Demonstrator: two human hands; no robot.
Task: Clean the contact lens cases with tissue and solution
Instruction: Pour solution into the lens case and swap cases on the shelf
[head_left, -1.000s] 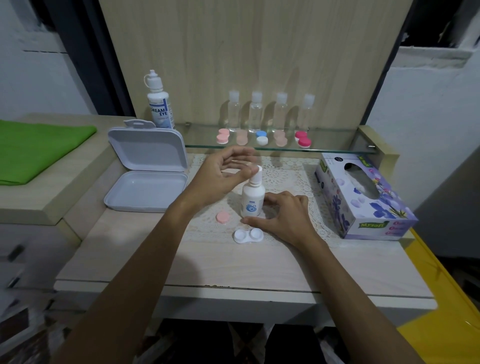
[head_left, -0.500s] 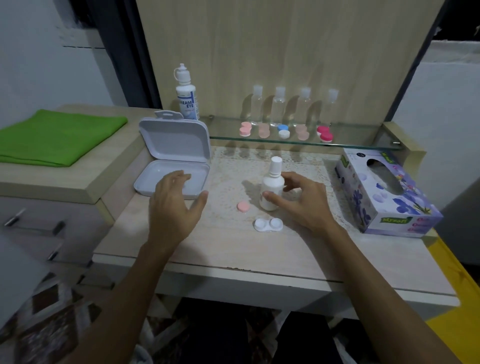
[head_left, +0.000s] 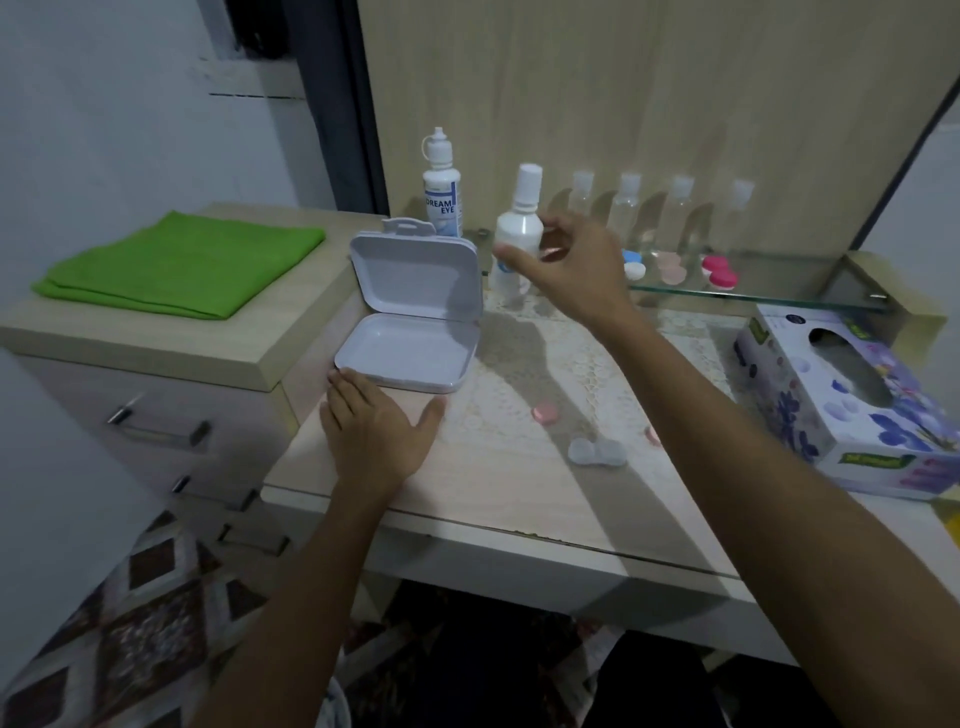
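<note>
My right hand (head_left: 569, 265) reaches to the back of the table and holds a small white bottle (head_left: 517, 228) between thumb and fingers, next to the glass shelf (head_left: 779, 296). My left hand (head_left: 376, 434) lies flat on the table just in front of the open white box (head_left: 410, 322). An uncapped white lens case (head_left: 596, 452) sits mid-table with a pink cap (head_left: 544, 413) to its left. A second pink cap (head_left: 653, 435) peeks out beside my right forearm. The tissue box (head_left: 852, 400) stands at the right. A "Dream Eye" solution bottle (head_left: 441, 192) stands behind the white box.
On the glass shelf stand several small clear bottles (head_left: 678, 208) with a blue-and-white lens case (head_left: 635, 264), a pale pink one (head_left: 670, 269) and a red-pink one (head_left: 719, 273). A folded green cloth (head_left: 182, 265) lies on the drawer unit at the left.
My right hand has carried the small white bottle from the table's middle to the back by the shelf. My left hand has settled flat in front of the white box. The view swung left.
</note>
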